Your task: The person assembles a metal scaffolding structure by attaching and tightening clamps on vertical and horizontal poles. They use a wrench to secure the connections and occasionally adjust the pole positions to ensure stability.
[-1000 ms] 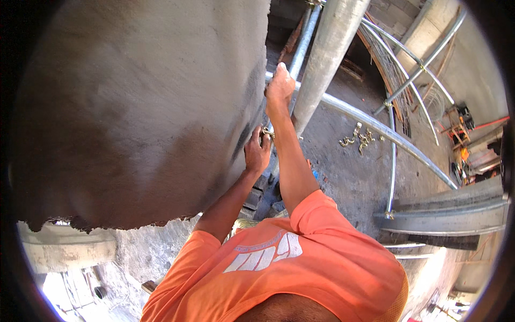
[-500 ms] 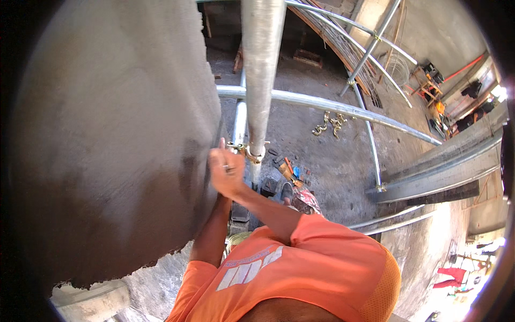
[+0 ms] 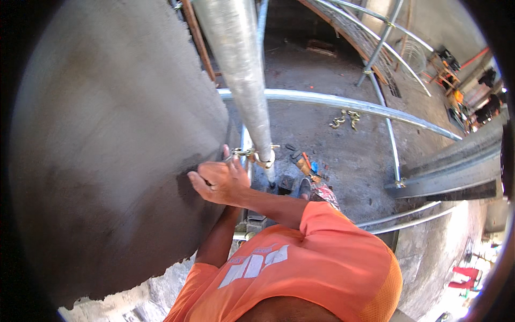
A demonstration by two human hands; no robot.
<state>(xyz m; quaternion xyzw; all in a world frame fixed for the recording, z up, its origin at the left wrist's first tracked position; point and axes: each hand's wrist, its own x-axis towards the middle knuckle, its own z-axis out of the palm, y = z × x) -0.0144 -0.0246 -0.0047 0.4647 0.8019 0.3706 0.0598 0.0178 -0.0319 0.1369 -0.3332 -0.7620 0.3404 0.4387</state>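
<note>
Wet grey plaster coats the broad surface on my left. My right hand is at its right edge, beside a darker damp patch. The fingers of that hand are curled, and whatever they grip is hidden. My left hand lies mostly behind the right one; only a fingertip shows past it, close to the plaster edge. Just right of the hands, an upright steel scaffold tube carries a coupler.
A horizontal scaffold tube crosses beyond the upright. Loose couplers lie on the concrete floor. Bits of debris are near my foot. A metal beam stands at right, with more tubes and long boards at far right.
My right hand has turned, and its fingers now point left over the plaster. The view has shifted, so the tube and floor items appear displaced.
</note>
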